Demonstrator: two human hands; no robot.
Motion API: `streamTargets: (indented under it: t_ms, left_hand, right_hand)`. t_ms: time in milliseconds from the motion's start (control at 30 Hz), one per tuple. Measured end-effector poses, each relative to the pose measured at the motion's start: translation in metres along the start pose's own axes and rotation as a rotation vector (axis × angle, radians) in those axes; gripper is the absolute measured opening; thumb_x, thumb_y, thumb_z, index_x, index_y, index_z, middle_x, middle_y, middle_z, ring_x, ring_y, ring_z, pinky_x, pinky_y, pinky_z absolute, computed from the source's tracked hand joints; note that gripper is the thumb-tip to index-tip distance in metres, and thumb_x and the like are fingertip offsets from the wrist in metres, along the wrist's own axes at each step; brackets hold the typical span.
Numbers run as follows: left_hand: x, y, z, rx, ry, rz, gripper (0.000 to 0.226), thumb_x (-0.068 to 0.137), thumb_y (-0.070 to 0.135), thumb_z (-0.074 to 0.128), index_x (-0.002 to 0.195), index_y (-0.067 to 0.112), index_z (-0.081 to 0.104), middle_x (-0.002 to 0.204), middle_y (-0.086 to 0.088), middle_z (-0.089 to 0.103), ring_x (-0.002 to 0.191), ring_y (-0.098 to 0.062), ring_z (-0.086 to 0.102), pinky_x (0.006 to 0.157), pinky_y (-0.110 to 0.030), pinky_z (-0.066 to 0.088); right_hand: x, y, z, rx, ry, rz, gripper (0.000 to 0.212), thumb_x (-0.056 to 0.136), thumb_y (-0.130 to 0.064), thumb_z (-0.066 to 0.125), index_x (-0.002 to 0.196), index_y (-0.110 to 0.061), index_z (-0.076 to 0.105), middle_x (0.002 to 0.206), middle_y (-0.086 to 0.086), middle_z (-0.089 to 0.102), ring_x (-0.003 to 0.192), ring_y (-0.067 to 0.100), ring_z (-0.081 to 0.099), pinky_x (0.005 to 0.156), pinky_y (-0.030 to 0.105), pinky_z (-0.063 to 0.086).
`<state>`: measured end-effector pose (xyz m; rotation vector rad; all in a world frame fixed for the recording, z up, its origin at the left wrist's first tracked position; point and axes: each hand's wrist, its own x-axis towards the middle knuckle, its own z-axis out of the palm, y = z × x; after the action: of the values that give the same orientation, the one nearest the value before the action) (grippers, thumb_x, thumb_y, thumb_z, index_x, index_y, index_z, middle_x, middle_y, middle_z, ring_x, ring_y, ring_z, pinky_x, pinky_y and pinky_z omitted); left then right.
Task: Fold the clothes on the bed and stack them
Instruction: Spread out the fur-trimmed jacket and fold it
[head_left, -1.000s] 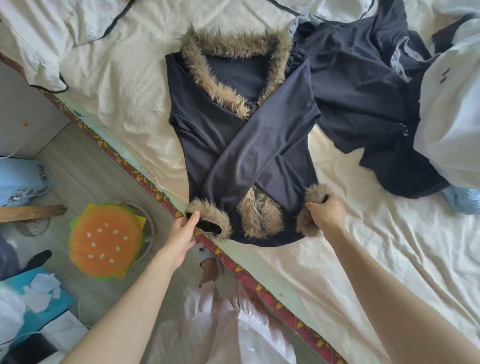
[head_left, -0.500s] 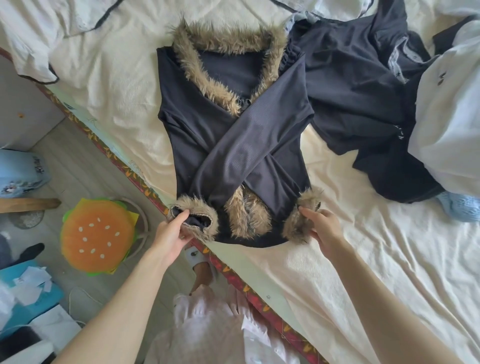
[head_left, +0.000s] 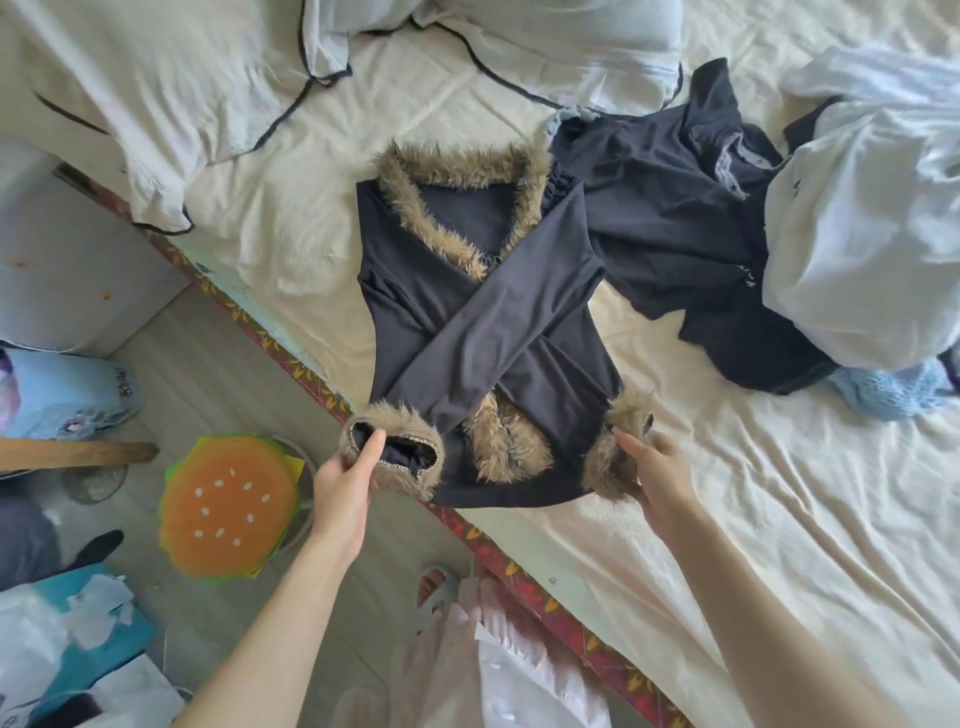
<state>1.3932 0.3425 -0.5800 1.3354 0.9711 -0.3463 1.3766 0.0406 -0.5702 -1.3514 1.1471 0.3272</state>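
Observation:
A dark fur-trimmed top lies face up on the cream bed sheet, its sleeves crossed over the body. Its hem hangs at the bed's near edge. My left hand grips the furry cuff at the lower left, thumb inside the cuff opening. My right hand holds the furry cuff and hem corner at the lower right. A crumpled dark garment lies just right of the top, touching it. A white garment is heaped at the far right, with a light blue knit piece under its edge.
Rumpled white bedding with black piping lies at the head of the bed. The bed's patterned red edge runs diagonally below the top. On the floor stand a burger-shaped stool, a white cabinet and scattered items.
The view has pulled back and shifted. Both hands have kept hold of the cuffs; my left thumb now sits deeper inside the cuff opening, and the hem has lifted slightly off the bed edge.

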Motion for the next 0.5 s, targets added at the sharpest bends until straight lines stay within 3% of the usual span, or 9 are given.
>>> streamTargets:
  t_ms: [67, 167, 267, 333, 500]
  left_hand:
    - [-0.016, 0.0, -0.002, -0.004, -0.022, -0.02, 0.013, 0.087, 0.023, 0.068, 0.095, 0.014, 0.063, 0.08, 0.005, 0.068, 0.076, -0.011, 0.064, 0.064, -0.028, 0.052]
    - [-0.039, -0.005, -0.011, -0.002, -0.014, -0.059, 0.013, 0.086, 0.021, 0.069, 0.089, 0.011, 0.061, 0.078, 0.0, 0.062, 0.073, -0.014, 0.059, 0.052, -0.027, 0.053]
    - [-0.055, -0.012, -0.029, -0.008, 0.024, -0.118, 0.029, 0.085, 0.022, 0.071, 0.107, 0.007, 0.058, 0.099, -0.001, 0.059, 0.091, -0.021, 0.058, 0.057, -0.031, 0.052]
    - [-0.066, -0.02, -0.044, -0.005, 0.026, -0.161, 0.033, 0.085, 0.019, 0.071, 0.112, 0.006, 0.057, 0.102, -0.003, 0.06, 0.092, -0.022, 0.058, 0.059, -0.033, 0.051]
    - [-0.085, -0.026, -0.064, -0.046, -0.041, -0.267, 0.033, 0.087, 0.014, 0.067, 0.116, 0.0, 0.058, 0.111, -0.017, 0.064, 0.09, -0.027, 0.063, 0.067, -0.038, 0.052]
  right_hand:
    - [-0.017, 0.008, -0.006, -0.017, 0.026, -0.007, 0.027, 0.089, -0.02, 0.064, 0.111, -0.007, 0.056, 0.105, 0.011, 0.064, 0.102, 0.028, 0.062, 0.095, 0.048, 0.049]
    - [-0.042, 0.028, -0.017, -0.036, 0.029, 0.037, 0.028, 0.09, -0.021, 0.063, 0.111, -0.005, 0.057, 0.105, 0.012, 0.065, 0.098, 0.027, 0.063, 0.093, 0.048, 0.05]
    - [-0.067, 0.046, -0.028, -0.023, 0.059, 0.081, 0.014, 0.091, -0.02, 0.062, 0.096, -0.007, 0.06, 0.091, 0.009, 0.067, 0.081, 0.022, 0.065, 0.07, 0.037, 0.054]
    - [-0.083, 0.057, -0.036, -0.033, 0.082, 0.134, 0.011, 0.091, -0.02, 0.061, 0.089, -0.01, 0.059, 0.086, 0.006, 0.064, 0.077, 0.02, 0.062, 0.061, 0.031, 0.048]
    - [-0.101, 0.069, -0.048, -0.002, 0.091, 0.255, 0.014, 0.089, -0.021, 0.062, 0.084, -0.011, 0.053, 0.092, 0.007, 0.058, 0.088, 0.027, 0.058, 0.084, 0.044, 0.05]
